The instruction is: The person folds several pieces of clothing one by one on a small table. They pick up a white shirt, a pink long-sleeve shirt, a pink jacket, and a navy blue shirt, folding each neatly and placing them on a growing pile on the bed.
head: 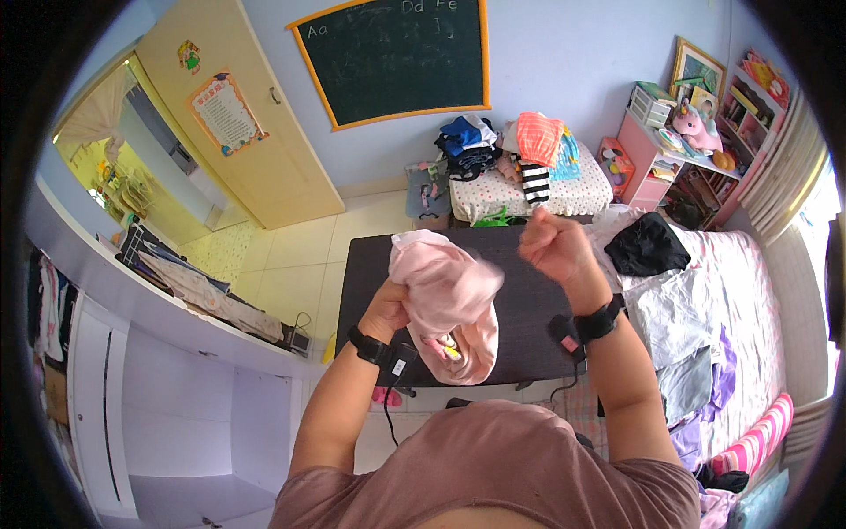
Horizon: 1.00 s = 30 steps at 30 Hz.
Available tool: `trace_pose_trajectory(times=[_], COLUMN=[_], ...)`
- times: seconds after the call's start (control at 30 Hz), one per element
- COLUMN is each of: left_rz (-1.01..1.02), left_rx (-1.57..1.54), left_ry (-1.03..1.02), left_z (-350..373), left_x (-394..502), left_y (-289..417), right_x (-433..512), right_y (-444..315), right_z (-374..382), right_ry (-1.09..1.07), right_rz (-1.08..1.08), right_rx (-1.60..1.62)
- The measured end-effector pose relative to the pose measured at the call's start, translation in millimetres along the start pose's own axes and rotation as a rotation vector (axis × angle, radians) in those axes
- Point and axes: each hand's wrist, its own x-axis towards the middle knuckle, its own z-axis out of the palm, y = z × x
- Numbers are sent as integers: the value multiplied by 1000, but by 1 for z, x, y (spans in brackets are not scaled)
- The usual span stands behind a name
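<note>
A pale pink garment (456, 284) hangs bunched over the dark table, its right edge blurred. My left hand (390, 307) grips it by its left side. Part of a small coloured print shows in its lower fold. To the right, apart from the garment, my right hand (558, 244) is raised above the table's far right corner. Its fingers are curled in, and nothing shows between them. Both wrists wear black straps with small cabled devices. Beneath both hands is the dark wooden table (522, 344).
Clothes, including a black garment (648, 244) and a grey garment (684, 383), lie on the bed (747, 297) at right. Folded clothes (538, 139) are piled on a dotted-cloth bench (575, 195) beyond the table. An open cabinet (178, 397) stands at left.
</note>
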Motion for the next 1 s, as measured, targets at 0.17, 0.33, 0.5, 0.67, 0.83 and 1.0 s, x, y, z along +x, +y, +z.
trace_pose_trajectory(times=[0.17, 0.33, 0.5, 0.67, 0.83, 1.0], left_rz=[-27, 100, 6, 14, -165, -225], left_rx=[-128, 215, 221, 540, 973, 924], left_ry=[176, 217, 269, 485, 496, 412], left_z=[12, 15, 4, -25, -49, -45], left_x=[-10, 28, 32, 19, 12, 24], left_y=[4, -4, 8, 40, 50, 41], right_x=[-9, -24, -11, -21, -37, -29], right_y=[-3, 73, 58, -65, -129, -145], right_z=[16, 38, 21, -22, -38, -30], right_ry=[406, -88, 108, 449, 356, 363], right_rz=[-66, -234, -326, -317, -405, -510], right_rx=[-1272, -1505, -1560, -657, -336, -272])
